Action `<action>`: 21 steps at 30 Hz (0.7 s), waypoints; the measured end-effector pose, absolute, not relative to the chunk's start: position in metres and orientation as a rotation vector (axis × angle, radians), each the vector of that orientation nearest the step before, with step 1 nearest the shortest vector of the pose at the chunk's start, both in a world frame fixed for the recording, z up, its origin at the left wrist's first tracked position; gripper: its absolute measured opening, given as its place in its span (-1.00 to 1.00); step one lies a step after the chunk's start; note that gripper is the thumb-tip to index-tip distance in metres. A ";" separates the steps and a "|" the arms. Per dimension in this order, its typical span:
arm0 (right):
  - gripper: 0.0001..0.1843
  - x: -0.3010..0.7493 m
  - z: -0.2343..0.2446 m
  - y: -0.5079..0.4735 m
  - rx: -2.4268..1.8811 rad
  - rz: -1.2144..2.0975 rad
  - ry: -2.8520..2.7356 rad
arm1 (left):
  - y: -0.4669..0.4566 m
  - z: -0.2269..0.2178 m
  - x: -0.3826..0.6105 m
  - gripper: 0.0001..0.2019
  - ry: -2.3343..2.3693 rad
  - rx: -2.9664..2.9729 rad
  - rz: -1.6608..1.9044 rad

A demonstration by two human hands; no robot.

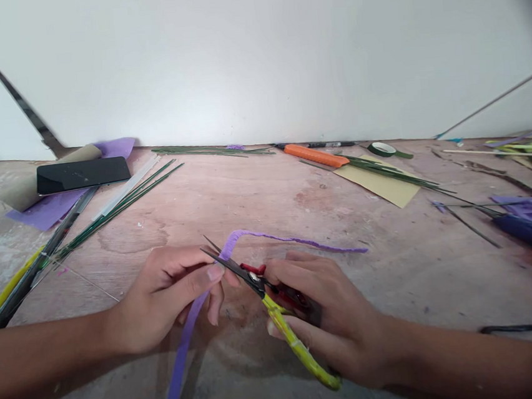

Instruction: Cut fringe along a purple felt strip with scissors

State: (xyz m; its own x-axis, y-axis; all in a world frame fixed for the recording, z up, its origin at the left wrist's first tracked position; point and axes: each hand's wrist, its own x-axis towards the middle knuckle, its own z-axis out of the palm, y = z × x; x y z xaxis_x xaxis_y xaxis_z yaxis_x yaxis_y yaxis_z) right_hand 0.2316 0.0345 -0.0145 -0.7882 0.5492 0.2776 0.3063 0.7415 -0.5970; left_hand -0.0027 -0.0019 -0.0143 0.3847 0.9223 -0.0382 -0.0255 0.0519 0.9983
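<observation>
A long purple crepe paper strip [180, 358] is pinched between the thumb and fingers of my left hand [171, 290]. One end hangs down past the near edge of the view; the other bends over and trails right above the table. My right hand [323, 300] grips scissors [278, 324] with a yellow-wrapped handle. Their blades are slightly parted and lie across the strip, close to my left thumb tip. Something red and dark [294, 297] shows between the scissors and my right fingers, partly hidden; whether it belongs to the scissors I cannot tell.
A phone [83, 175] rests on a cardboard roll [20, 188] and purple paper at left. Green wires [129, 197] lie nearby. At back right are an orange cutter [315, 154], green tape [382, 149] and yellow paper [387, 185]. A blue tool [527, 231] lies far right.
</observation>
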 end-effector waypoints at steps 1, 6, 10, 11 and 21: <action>-0.76 0.232 -0.015 0.035 -0.645 0.740 -2.502 | -0.002 -0.014 -0.003 -0.66 0.914 1.318 0.892; -0.79 0.232 -0.015 0.035 -0.632 0.722 -2.514 | 0.000 -0.013 -0.003 -0.62 0.925 1.343 0.878; -0.78 0.232 -0.013 0.034 -0.607 0.765 -2.493 | 0.000 -0.011 -0.002 -0.60 0.939 1.388 0.874; -0.77 0.233 -0.013 0.034 -0.601 0.774 -2.487 | 0.000 -0.011 -0.002 -0.62 0.939 1.390 0.877; -0.76 0.233 -0.014 0.034 -0.650 0.811 -2.496 | 0.002 -0.014 -0.002 -0.71 0.906 1.343 0.858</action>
